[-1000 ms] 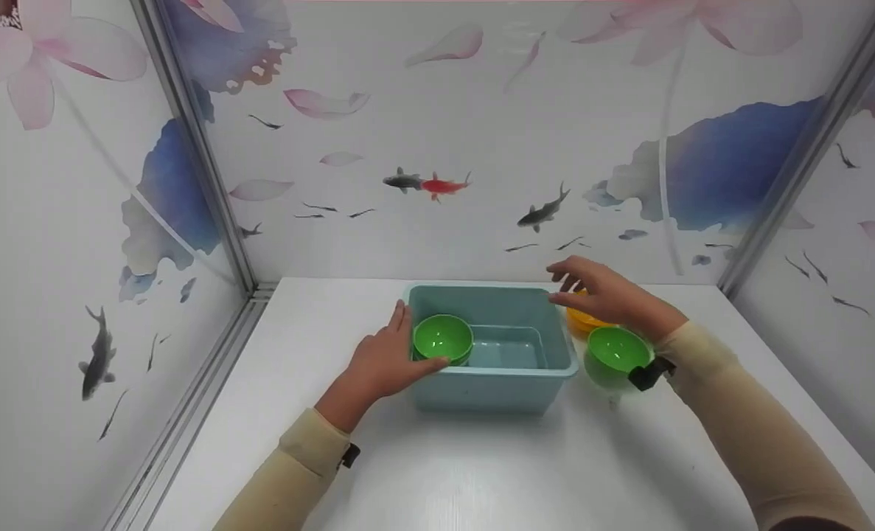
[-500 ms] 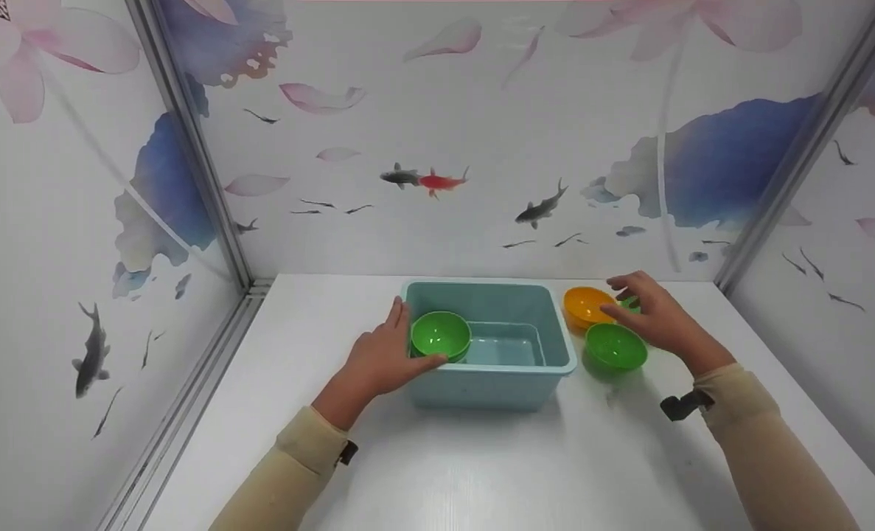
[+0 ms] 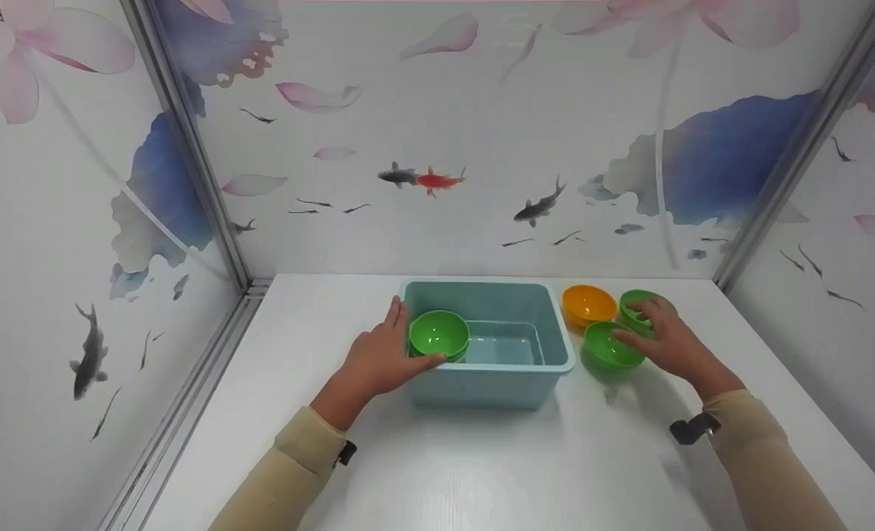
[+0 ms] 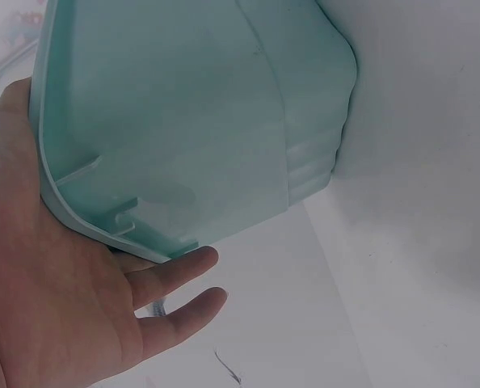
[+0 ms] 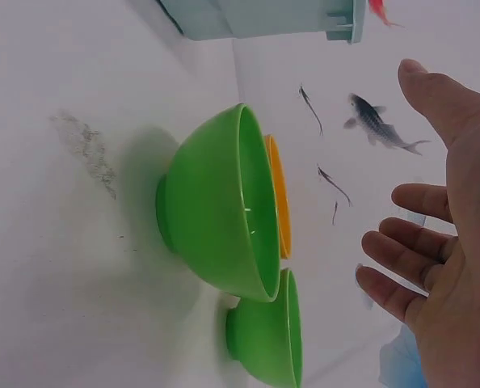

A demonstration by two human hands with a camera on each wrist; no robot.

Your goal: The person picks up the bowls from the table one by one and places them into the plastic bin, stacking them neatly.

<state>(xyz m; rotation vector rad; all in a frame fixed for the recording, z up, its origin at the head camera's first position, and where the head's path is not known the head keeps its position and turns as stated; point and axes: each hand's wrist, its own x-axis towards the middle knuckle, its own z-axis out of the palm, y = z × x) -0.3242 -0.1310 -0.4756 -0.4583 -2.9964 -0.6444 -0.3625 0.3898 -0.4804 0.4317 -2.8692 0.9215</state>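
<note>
My left hand point(image 3: 380, 361) lies against the near left corner of a pale teal plastic tub point(image 3: 492, 387), thumb along the front rim and fingers along the left side. The left wrist view shows two of its fingers extended past the tub's rim point(image 4: 86, 225). Inside the tub, at its left end, sits a green bowl point(image 3: 439, 333) stacked on another. My right hand point(image 3: 673, 341) hovers with spread fingers over two green bowls, the nearer bowl point(image 3: 612, 346) and the farther bowl point(image 3: 631, 318). From the right wrist view, the hand point(image 5: 458, 218) holds nothing and is apart from the bowls.
An orange bowl point(image 3: 588, 304) stands between the tub's right wall and the green bowls, touching or close to them. White panels with painted fish point(image 3: 540, 204) and flowers enclose the white tabletop point(image 3: 452, 464) at the back and both sides.
My right hand has moved right and slightly toward me, from beside the tub's far right corner to over the green bowls, uncovering the orange bowl. The left hand keeps its place on the tub.
</note>
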